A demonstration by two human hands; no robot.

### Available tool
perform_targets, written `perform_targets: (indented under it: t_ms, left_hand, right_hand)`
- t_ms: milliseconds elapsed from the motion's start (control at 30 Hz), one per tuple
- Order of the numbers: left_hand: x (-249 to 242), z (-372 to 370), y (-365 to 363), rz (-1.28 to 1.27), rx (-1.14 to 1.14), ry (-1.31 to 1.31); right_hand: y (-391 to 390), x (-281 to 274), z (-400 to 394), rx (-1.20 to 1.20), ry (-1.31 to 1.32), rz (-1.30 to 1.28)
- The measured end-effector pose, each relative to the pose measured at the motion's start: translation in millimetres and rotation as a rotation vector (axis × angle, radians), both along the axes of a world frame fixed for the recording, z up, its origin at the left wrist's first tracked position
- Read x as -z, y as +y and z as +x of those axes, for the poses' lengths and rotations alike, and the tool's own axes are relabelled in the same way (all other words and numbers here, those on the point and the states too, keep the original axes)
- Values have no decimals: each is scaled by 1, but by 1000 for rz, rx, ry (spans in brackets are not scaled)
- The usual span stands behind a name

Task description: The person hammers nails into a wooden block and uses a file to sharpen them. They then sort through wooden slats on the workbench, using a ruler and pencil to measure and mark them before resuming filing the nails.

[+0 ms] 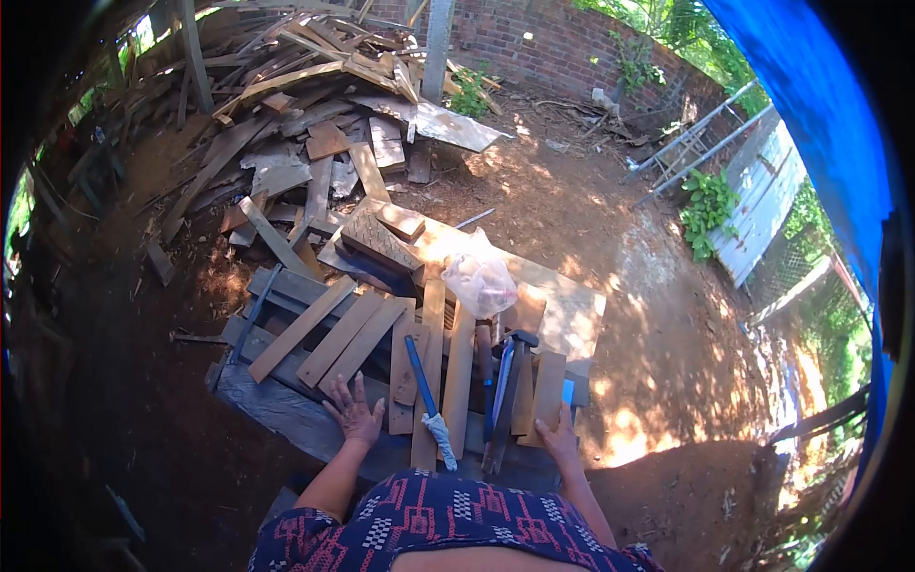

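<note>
My left hand [356,414] is open, its fingers spread at the lower end of several short wooden planks [360,345] lying side by side on the workbench. My right hand [560,439] is closed on the lower right edge of a short wooden plank [546,393] at the bench's right side. Between my hands lies a dark blue bar [420,377] with pale cloth wrapped round its lower end. Left of the right-hand plank is a long dark tool [505,405] with a hammer-like head. A crumpled clear plastic bag [479,278] rests beyond the planks.
The dark workbench [286,418] spans the front. Behind it lie a broad board [562,286] and a stacked block of wood [379,238]. A large scrap-wood heap [315,105] rises at the back left, before a brick wall [543,52]. A blue tarp [820,86] hangs at right.
</note>
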State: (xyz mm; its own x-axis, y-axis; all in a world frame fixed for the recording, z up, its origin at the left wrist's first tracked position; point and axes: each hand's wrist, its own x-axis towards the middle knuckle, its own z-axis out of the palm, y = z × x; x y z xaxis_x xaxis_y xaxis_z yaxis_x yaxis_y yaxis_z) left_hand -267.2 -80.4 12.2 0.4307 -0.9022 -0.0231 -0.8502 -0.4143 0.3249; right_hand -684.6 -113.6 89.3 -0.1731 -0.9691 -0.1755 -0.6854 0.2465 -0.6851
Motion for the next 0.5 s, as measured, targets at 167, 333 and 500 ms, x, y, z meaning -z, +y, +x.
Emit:
perform_targets:
  t_ms: [167,333,500]
  left_hand:
    - [9,-3,-19,-121,-347,18]
    - [-14,-12,-43,88,-501,-3]
    - [4,-16,-48,125,-434,-108]
  right_hand:
    - [-5,6,-4,-12,-217,-26]
    - [-20,35,-14,75,-389,-19]
    - [-29,9,2,214,-552,62]
